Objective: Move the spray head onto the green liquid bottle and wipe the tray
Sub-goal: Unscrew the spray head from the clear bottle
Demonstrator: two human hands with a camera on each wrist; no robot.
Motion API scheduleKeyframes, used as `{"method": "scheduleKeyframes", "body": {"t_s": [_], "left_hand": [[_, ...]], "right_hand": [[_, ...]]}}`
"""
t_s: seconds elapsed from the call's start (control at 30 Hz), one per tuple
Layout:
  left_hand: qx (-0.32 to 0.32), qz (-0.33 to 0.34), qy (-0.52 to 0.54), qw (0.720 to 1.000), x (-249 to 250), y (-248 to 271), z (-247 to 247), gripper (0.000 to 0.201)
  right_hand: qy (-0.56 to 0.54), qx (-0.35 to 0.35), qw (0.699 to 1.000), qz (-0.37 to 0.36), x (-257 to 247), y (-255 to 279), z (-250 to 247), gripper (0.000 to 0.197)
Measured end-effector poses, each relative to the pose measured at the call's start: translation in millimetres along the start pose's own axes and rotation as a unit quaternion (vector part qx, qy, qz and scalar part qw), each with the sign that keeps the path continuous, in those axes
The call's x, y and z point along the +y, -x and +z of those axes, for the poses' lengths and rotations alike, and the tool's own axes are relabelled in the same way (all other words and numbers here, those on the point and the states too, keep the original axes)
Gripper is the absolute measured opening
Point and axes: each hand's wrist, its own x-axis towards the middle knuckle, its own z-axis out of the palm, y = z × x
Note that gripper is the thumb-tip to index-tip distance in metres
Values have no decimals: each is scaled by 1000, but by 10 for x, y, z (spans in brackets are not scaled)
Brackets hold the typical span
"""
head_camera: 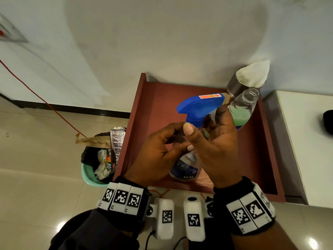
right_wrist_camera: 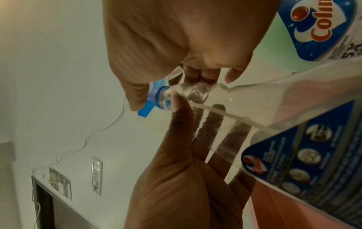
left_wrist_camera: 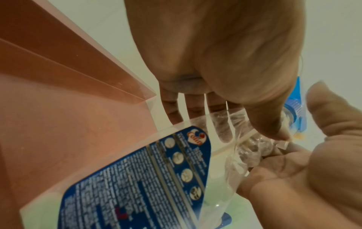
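Observation:
A blue spray head [head_camera: 200, 107] sits on the neck of a clear, empty bottle [head_camera: 185, 170] that stands in the red tray [head_camera: 158, 98]. My left hand [head_camera: 180, 139] grips that bottle's neck, with the thumb in front and the fingers behind [left_wrist_camera: 252, 133]. My right hand [head_camera: 207, 123] curls round the spray head's ribbed collar [right_wrist_camera: 154, 94], its thumb beside it. The green liquid bottle [head_camera: 241, 112], uncapped, stands just right of my hands at the tray's back right; its label shows in the right wrist view [right_wrist_camera: 274, 46].
A steel tin [head_camera: 236, 87] stuffed with white tissue [head_camera: 254, 73] stands behind the green bottle. A green bin [head_camera: 90, 175] full of rubbish sits on the floor left of the tray. A white counter [head_camera: 306, 141] adjoins the tray on the right.

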Motion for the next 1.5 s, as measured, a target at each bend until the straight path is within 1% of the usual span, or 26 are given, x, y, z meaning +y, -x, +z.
{"method": "scheduleKeyframes", "body": {"t_s": [0.07, 0.13, 0.17, 0.27, 0.3, 0.4, 0.47, 0.53, 0.63, 0.67, 0.77, 0.83, 0.9, 1.0, 1.03, 1.1, 1.13, 1.2, 1.23, 1.27, 1.3, 1.37, 1.4, 1.43, 1.5], "left_hand": [[2, 1, -1, 1000, 4, 2, -3, 40], [2, 0, 4, 1000, 17, -2, 0, 39], [2, 2, 5, 1000, 20, -1, 0, 38], [-2, 8, -2, 1000, -13, -5, 1, 35], [-2, 6, -4, 1000, -20, -5, -1, 37], [-1, 0, -8, 1000, -15, -4, 2, 42], [0, -4, -2, 1000, 5, -6, 3, 40], [-2, -7, 3, 1000, 10, -9, 1, 39], [-4, -3, -8, 1000, -13, -6, -5, 39], [-5, -1, -14, 1000, -18, -5, -7, 40], [-4, -10, -10, 1000, -22, -4, -12, 41], [-5, -17, 4, 1000, -23, -7, -20, 42], [-5, -18, 9, 1000, -20, -7, -24, 43], [-4, -11, -4, 1000, -25, 1, -19, 43], [-3, -10, -9, 1000, -19, -3, -20, 43], [-5, -15, -4, 1000, -19, -4, -18, 41], [-7, -19, 3, 1000, -20, -5, -20, 41], [-6, -19, 6, 1000, -17, -2, -21, 39], [-6, -13, 1, 1000, -11, 2, -20, 38], [-6, -7, -5, 1000, -9, 7, -19, 38], [-7, -5, -10, 1000, -5, 8, -18, 39], [-8, -9, -7, 1000, 6, 6, -16, 39], [-9, -10, -3, 1000, 7, 3, -18, 40], [-11, -9, -1, 1000, 9, 3, -20, 40], [-13, -7, 1, 1000, 6, 4, -25, 39]], "right_hand": [[7, -3, 1000, 0, 4, -1, 0, 28], [0, -8, 1000, -1, 10, 1, -9, 26], [-5, -10, 1000, 1, 11, 5, -14, 29], [-13, -2, 1000, 19, 8, 4, -7, 50], [-9, 1, 1000, 19, 11, -1, -2, 50], [-2, -4, 1000, 8, 24, -11, -19, 31], [0, -9, 1000, 7, 38, -9, -40, 27], [-3, -17, 1000, 6, 49, -4, -40, 33], [-20, -2, 1000, 14, 41, -21, -14, 56], [-20, 0, 1000, 10, 38, -26, -14, 54], [3, -15, 1000, -4, 46, -26, -42, 27], [-16, -18, 1000, -4, 44, -19, -65, 20], [-28, -22, 999, -5, 41, -19, -72, 19], [12, -10, 1000, -5, 39, -20, -43, 27], [16, -8, 1000, -6, 43, -25, -46, 27], [5, -23, 1000, -2, 59, -27, -74, 23], [-10, -37, 999, 0, 73, -25, -85, 25], [-42, -44, 998, 11, 86, -20, -78, 39], [-44, -32, 998, 18, 81, -23, -65, 46], [-34, -18, 999, 21, 75, -27, -54, 47], [-22, -16, 999, 17, 66, -32, -48, 42], [-12, -36, 999, 5, 50, -34, -56, 26], [-18, -48, 999, 3, 45, -30, -67, 21], [-26, -58, 998, 0, 47, -28, -85, 19], [-46, -65, 997, 3, 39, -23, -85, 27]]}}
